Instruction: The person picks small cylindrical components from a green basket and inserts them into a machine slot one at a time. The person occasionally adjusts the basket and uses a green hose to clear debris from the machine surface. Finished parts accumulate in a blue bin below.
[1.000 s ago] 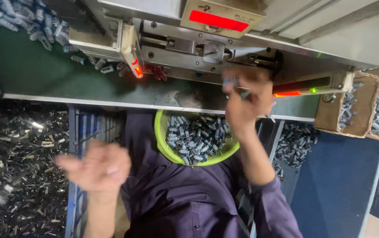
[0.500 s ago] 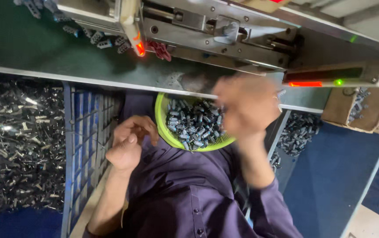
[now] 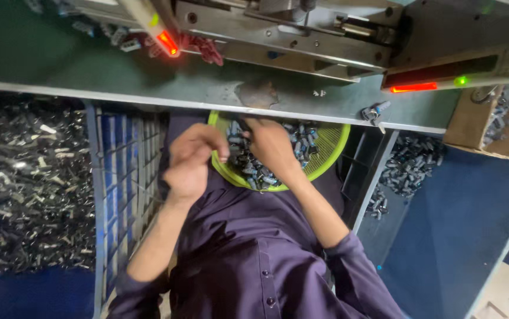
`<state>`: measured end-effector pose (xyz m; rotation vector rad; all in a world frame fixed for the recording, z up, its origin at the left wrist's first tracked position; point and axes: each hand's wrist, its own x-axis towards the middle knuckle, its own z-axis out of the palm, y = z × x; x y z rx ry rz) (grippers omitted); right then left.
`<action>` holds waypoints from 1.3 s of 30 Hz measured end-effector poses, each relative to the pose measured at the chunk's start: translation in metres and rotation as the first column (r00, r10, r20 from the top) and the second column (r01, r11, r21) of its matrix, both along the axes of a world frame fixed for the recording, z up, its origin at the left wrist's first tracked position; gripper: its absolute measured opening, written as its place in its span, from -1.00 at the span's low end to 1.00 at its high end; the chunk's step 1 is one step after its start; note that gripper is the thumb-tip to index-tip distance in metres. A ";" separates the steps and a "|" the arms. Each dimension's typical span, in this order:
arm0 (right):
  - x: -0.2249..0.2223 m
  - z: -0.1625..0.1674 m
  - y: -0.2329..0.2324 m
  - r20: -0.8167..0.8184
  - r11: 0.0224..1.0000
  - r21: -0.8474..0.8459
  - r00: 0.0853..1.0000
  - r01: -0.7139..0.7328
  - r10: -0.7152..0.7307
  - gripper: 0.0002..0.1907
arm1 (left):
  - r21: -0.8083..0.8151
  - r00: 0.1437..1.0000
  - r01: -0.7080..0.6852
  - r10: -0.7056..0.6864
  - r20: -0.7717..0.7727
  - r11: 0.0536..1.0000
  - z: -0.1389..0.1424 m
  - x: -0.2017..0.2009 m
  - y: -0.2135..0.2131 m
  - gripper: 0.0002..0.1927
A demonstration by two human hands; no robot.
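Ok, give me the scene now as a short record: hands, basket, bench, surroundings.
left hand: curled at the basket's rim, contents not visible
right hand: in the basket, fingers among the parts
basket: yellow-green, on the lap, filled with small dark cylindrical parts
bench: green, machine on it with red lights
loose part: on the bench edge
crate: blue, left of the lap
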<state>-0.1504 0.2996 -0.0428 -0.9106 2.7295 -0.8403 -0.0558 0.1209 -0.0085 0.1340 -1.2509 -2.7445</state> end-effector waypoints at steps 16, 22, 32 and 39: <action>0.038 -0.020 0.006 0.192 0.838 -0.445 0.947 0.316 -0.256 -0.81 | -0.976 0.984 -0.172 -0.019 -0.176 0.132 0.001 -0.012 0.022 -0.68; 0.064 -0.004 0.029 0.218 0.610 -0.725 0.947 0.318 -0.235 -0.82 | -0.758 0.999 -0.040 0.042 -0.017 0.651 -0.014 -0.016 0.044 -0.78; 0.072 -0.012 0.032 0.535 0.449 -0.720 0.835 0.530 -0.128 -0.80 | -0.686 0.997 0.065 -0.021 0.072 0.725 -0.015 -0.012 0.042 -0.83; 0.070 -0.024 0.039 0.602 0.327 -0.752 0.798 0.573 -0.014 -0.68 | -0.706 0.999 0.012 0.027 0.044 0.709 0.021 -0.012 0.044 -0.89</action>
